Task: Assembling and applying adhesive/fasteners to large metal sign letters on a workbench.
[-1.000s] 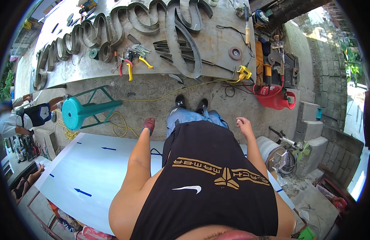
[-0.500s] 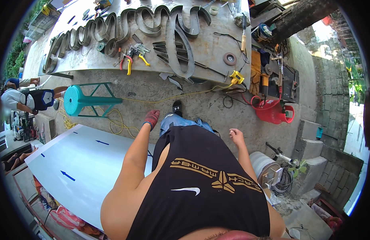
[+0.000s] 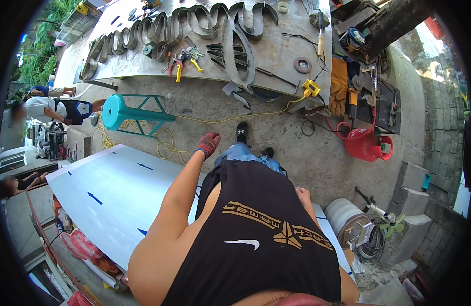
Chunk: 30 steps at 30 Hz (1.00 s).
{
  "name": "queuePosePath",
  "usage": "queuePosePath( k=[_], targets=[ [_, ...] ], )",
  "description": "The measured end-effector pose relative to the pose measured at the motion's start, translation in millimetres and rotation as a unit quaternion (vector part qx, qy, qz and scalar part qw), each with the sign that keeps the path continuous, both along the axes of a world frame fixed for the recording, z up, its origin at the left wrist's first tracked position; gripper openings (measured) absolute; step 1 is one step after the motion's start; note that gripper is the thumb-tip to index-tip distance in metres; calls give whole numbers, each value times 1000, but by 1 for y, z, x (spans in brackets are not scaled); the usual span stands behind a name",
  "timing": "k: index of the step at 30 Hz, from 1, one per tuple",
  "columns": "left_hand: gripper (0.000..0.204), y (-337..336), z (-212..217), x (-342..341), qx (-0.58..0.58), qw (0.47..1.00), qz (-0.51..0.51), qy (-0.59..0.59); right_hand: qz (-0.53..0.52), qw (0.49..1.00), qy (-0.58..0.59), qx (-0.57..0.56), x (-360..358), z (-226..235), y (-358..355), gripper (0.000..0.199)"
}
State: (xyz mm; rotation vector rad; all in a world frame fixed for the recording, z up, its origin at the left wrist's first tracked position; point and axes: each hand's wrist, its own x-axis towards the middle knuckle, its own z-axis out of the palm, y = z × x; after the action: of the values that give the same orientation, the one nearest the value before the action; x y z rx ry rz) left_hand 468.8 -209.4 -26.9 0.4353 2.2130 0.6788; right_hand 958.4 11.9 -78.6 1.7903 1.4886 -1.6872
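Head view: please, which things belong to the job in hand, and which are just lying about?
Likely part of the job:
- gloved left hand, apparently empty
- right hand, partly hidden
- curved metal lettering
- red-and-yellow pliers
- white sheet with blue arrows

Apparently just lying about:
- teal stool
- pale drum
- grey cable coil beside it

Gold lettering point(image 3: 253, 216) on shirt point(image 3: 261, 270), blue arrows point(image 3: 95, 198) on sheet point(image 3: 123, 178), pale lettering point(image 3: 357, 132) on red cylinder point(image 3: 360, 147)

- to my left, a teal stool point(image 3: 114, 113)
- beyond it i see a person point(image 3: 54, 113) in a white shirt point(image 3: 36, 107)
- to my right, a red gas cylinder point(image 3: 361, 146)
- concrete steps point(image 3: 415, 177) near the cylinder
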Motion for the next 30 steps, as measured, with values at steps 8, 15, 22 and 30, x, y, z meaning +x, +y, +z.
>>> queuePosePath(
  k=[8, 15, 22, 30],
  targets=[
    [38, -68, -21, 29, -67, 996, 15, -57, -40, 995, 73, 56, -53, -4, 72, 28],
    [37, -109, -50, -3, -40, 994, 61, -81, -20, 995, 28, 92, -101, 17, 70, 26],
    [37, -183, -87, -93, 12, 992, 107, -64, 74, 995, 7, 66, -199, 24, -6, 26],
    [34, -235, -139, -200, 14, 972, 196, -126, 197, 961, 79, 177, -317, 80, -52, 26]
  ],
)
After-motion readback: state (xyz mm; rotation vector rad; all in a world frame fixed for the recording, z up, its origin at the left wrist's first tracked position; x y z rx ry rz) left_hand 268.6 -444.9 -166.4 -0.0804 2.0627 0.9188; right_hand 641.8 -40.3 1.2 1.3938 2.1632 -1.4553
